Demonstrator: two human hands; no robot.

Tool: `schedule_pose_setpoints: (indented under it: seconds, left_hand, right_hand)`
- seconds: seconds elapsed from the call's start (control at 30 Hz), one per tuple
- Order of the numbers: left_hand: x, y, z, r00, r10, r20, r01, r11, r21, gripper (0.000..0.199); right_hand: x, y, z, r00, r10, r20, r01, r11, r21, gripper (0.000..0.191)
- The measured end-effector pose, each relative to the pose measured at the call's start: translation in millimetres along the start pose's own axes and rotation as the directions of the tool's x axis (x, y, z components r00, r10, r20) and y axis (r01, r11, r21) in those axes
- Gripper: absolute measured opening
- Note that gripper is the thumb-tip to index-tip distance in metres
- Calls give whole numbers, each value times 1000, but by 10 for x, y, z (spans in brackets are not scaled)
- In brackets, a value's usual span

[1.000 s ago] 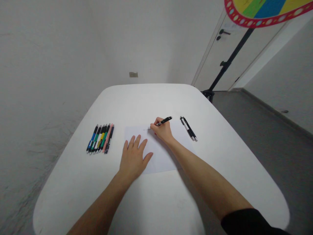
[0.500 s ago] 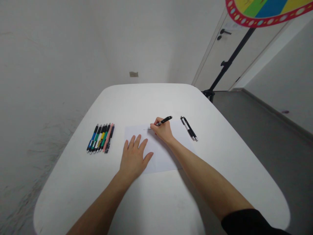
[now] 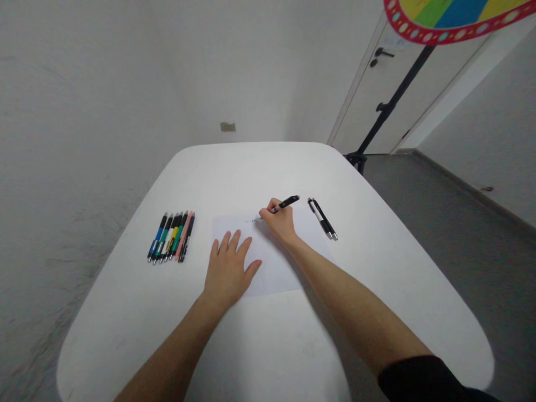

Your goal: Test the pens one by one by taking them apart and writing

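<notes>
A white sheet of paper (image 3: 268,273) lies on the white table (image 3: 251,173), with a short line of small dark marks near its upper edge. My left hand (image 3: 228,268) rests flat on the sheet's left part, fingers spread and holding nothing. In my right hand (image 3: 280,222) is a black pen (image 3: 288,201), gripped near its lower end with the barrel slanting up to the right. The pen's tip is close to the end of the marks; whether it touches the paper is too small to tell.
Several pens (image 3: 171,237) in various colours lie in a row left of the paper. Two more pens (image 3: 322,219) lie side by side at its upper right. Behind the table is a grey wall; a colourful wheel (image 3: 448,22) on a black stand (image 3: 387,111) is at the right.
My right hand and the pen have shifted slightly to the right, and the line of marks is a little longer. My left hand stays flat in place.
</notes>
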State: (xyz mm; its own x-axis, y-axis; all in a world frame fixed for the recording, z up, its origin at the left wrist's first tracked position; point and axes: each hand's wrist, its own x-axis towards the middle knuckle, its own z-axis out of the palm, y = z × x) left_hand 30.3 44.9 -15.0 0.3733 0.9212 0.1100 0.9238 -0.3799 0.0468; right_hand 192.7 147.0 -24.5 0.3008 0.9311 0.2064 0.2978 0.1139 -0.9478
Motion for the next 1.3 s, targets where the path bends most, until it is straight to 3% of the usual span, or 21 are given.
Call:
schedule_pose_setpoints:
  seconds: [0.1,0.27,0.43,0.57,0.7,0.83,0.9,1.07,1.3]
  left_hand:
    - [-1,0,-5,1000,-4,6,4,1000,0,55]
    - [-10,-1,-9,1000,-9,-2,9,1000,-6,54]
    - [-20,-5,-3,1000,-4,-11,4,1000,-4,54]
    - [-25,-6,2,1000,-4,-19,4,1000,-4,54]
    - [-24,-5,4,1000,-4,-19,4,1000,-5,54]
    - [-18,-2,9,1000,2,-19,-2,1000,0,53]
    - [-12,-1,15,1000,1,-26,-1,1000,2,53]
    - [-4,-5,30,1000,8,-26,-8,1000,11,53]
    - [2,-4,26,1000,5,-19,-5,1000,17,54]
  right_hand:
    - [33,8,-60,992,108,-70,-89,969,232,29]
    - [32,-24,-228,974,225,40,-218,865,452,41]
    - [-113,-58,-483,974,186,128,-224,717,660,28]
    - [-273,-128,-703,962,240,128,-255,631,732,38]
    - [-402,-220,-832,946,191,260,-321,467,824,31]
    - [-450,-245,-900,942,214,260,-327,390,861,20]
    - [-453,-238,-945,929,228,291,-352,309,883,15]
    - [-478,-243,-1067,897,194,397,-420,100,902,61]
    - [-542,-298,-1061,901,228,370,-392,56,918,65]
